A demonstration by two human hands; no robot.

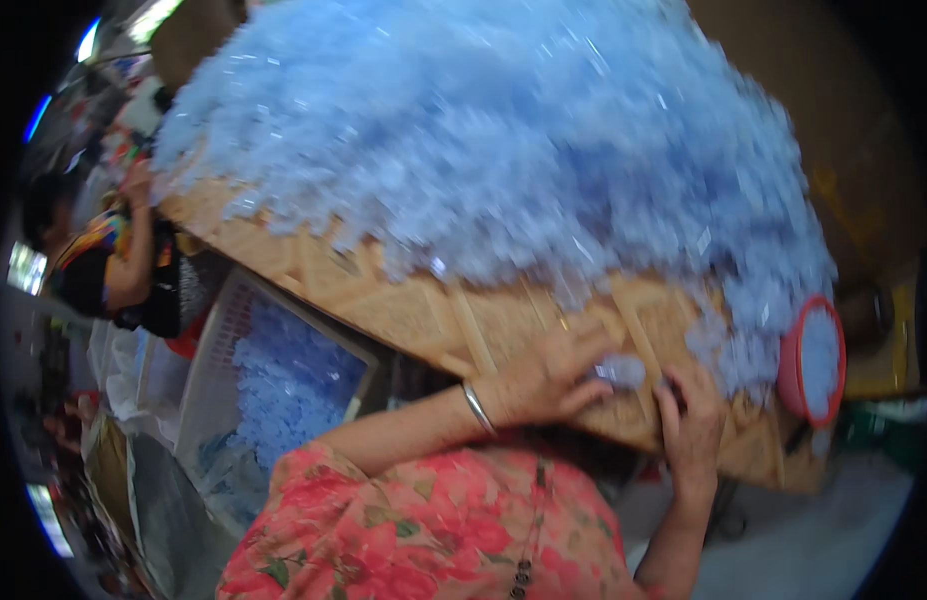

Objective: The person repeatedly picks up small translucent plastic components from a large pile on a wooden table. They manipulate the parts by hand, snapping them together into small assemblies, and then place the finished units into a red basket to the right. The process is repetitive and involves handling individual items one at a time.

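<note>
The left hand (558,375) reaches over the near edge of a tan tabletop (403,305), its thumb and fingertips pinching a clear plastic piece (623,371). That piece is just above the tabletop, between the two hands. The right hand (695,410) is just beside it, fingers bent and the thumb a little apart from the forefinger; I cannot tell whether anything small is caught between them. A silver bracelet (477,408) circles the left wrist, and the person wears a pink floral shirt (433,520).

Beyond the hands, a large heap (463,130) of pale blue, see-through pieces covers most of the tabletop, with a few strays near the right hand. A red bowl (791,365) filled with similar pieces stands tilted in view at the right edge. Below the table on the left, a white basket (215,350) holds more of them, next to a grey sack (173,490). Farther left, a co-worker (88,285) in a dark, multicoloured top has an arm raised near the heap.

The tabletop has a pattern of angled shapes, too blurred to read as writing. Yellow marks (848,210) on the brown surface at right are equally smeared, and I cannot tell whether they are letters
</note>
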